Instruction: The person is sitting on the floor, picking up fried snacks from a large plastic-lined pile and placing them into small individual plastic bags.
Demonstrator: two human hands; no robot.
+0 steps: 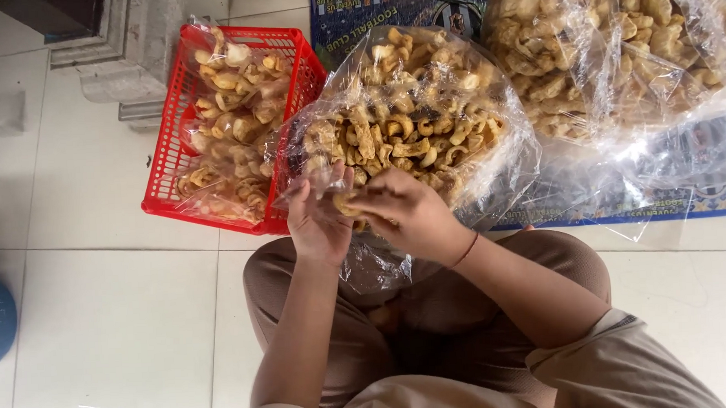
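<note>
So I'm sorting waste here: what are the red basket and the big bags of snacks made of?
The red basket looks like moulded plastic: an even glossy red with a regular open grid in its walls. The big bags look like thin clear plastic film: see-through, crinkled, with bright glare streaks. The snacks inside look fried, puffy and golden.

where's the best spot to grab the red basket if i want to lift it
Probably the red basket is best gripped by its bare left rim, coming from the left over the tiled floor. That long edge is exposed, while the right side is crowded by the big bag of crackers and the packed bags fill the inside.
</note>
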